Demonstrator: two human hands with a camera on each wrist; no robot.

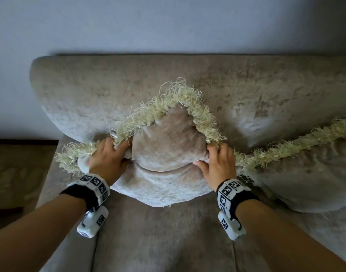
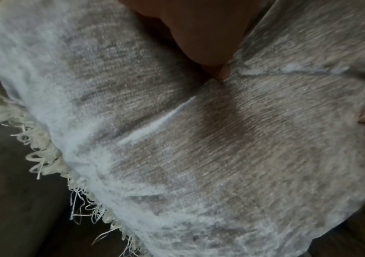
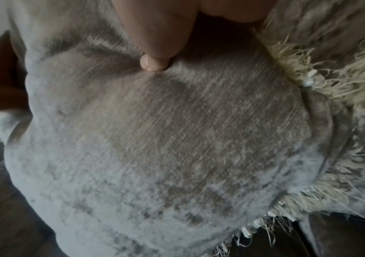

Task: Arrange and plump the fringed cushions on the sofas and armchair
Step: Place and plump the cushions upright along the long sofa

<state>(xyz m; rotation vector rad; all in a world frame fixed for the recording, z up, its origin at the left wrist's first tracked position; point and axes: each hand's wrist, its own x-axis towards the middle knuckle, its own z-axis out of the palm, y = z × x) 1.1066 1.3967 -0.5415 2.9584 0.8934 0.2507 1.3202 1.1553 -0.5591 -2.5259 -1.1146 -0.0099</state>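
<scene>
A beige velvet cushion (image 1: 166, 146) with a cream fringe (image 1: 180, 95) stands on one corner on the sofa seat and leans on the backrest (image 1: 109, 85). My left hand (image 1: 115, 154) grips its left edge, fingers curled into the fringe and fabric. On the opposite edge my right hand (image 1: 215, 158) grips too, its thumb pressing the front face. The left wrist view has my thumb (image 2: 203, 43) dug into the cushion (image 2: 199, 156). In the right wrist view a thumb (image 3: 155, 43) dents the cushion (image 3: 155, 139) beside the fringe (image 3: 331, 78).
A second fringed cushion (image 1: 305, 177) lies against the backrest at the right, its fringe touching the held one. Bare sofa seat (image 1: 164, 236) spreads in front of me. The sofa's left side (image 1: 48, 189) borders a patterned rug (image 1: 13, 173). A plain wall (image 1: 168, 22) rises behind.
</scene>
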